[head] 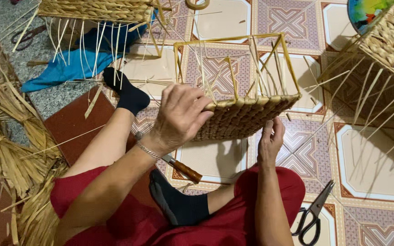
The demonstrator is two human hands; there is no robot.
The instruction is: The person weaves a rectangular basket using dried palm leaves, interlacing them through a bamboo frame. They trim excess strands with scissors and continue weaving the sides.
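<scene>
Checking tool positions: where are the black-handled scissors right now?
In the head view, the scissors lie on the tiled floor at lower right, beside the red-clothed knee, below the right hand.

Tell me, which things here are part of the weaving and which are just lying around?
In use: half-woven basket, left hand, right hand.
Lying about: scissors, knife, blue cloth, straw bundles, finished baskets.
</scene>
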